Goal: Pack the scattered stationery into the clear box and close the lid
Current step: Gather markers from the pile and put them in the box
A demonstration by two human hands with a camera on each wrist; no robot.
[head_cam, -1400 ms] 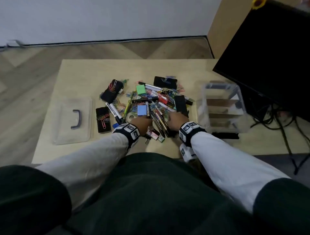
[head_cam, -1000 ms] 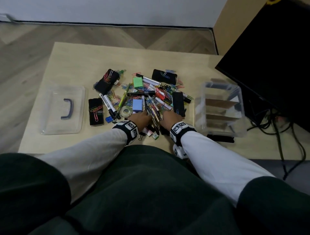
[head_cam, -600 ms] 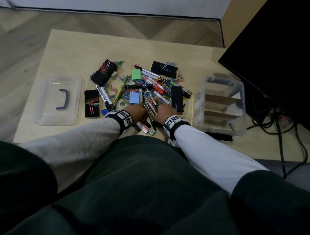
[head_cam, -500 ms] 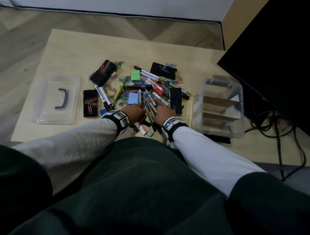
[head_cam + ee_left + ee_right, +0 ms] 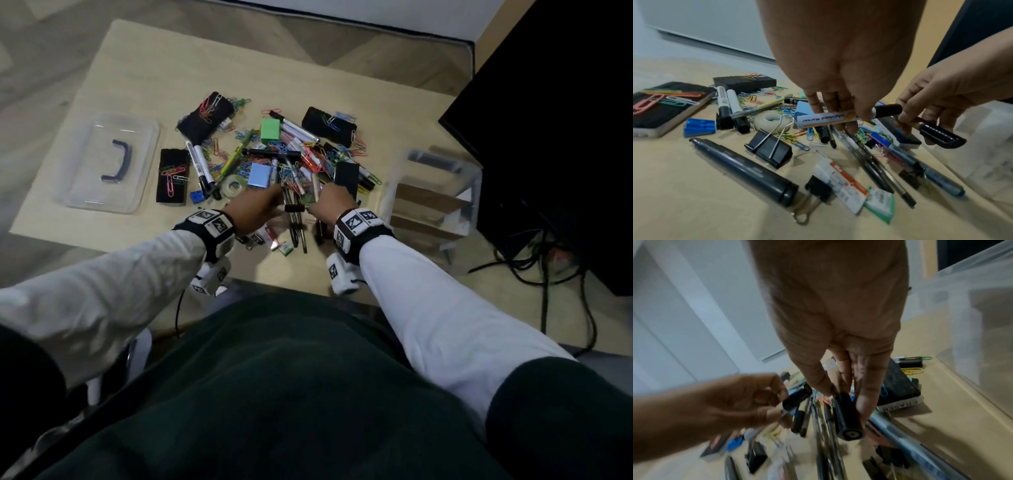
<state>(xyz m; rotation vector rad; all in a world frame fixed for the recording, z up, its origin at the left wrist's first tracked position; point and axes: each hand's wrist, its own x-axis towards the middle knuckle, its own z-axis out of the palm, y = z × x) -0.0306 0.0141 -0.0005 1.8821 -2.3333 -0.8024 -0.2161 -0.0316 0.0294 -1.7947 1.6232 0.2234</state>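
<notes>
Pens, markers, paper clips, binder clips, erasers and a tape roll (image 5: 231, 185) lie in a scattered pile (image 5: 274, 161) at mid-table. My left hand (image 5: 257, 209) grips a white whiteboard marker (image 5: 846, 117) with a black cap, just above the pile's near edge. Close beside it, my right hand (image 5: 330, 204) grips a black-capped marker (image 5: 846, 418), seen also in the left wrist view as the dark marker (image 5: 941, 134). The clear box (image 5: 431, 195) stands open to the right of the pile. Its clear lid (image 5: 109, 164) with a dark handle lies flat at the table's left.
A black monitor (image 5: 548, 102) and tangled cables (image 5: 548, 274) crowd the right side behind the box. Loose near the table's front edge are a thick dark marker (image 5: 744, 170), binder clips (image 5: 770, 148) and small erasers (image 5: 840, 183). Bare tabletop (image 5: 171, 68) stretches beyond the pile.
Both hands, earlier down on the pens at the pile's near edge, have each lifted a marker and drawn close together. The head view has tilted further down.
</notes>
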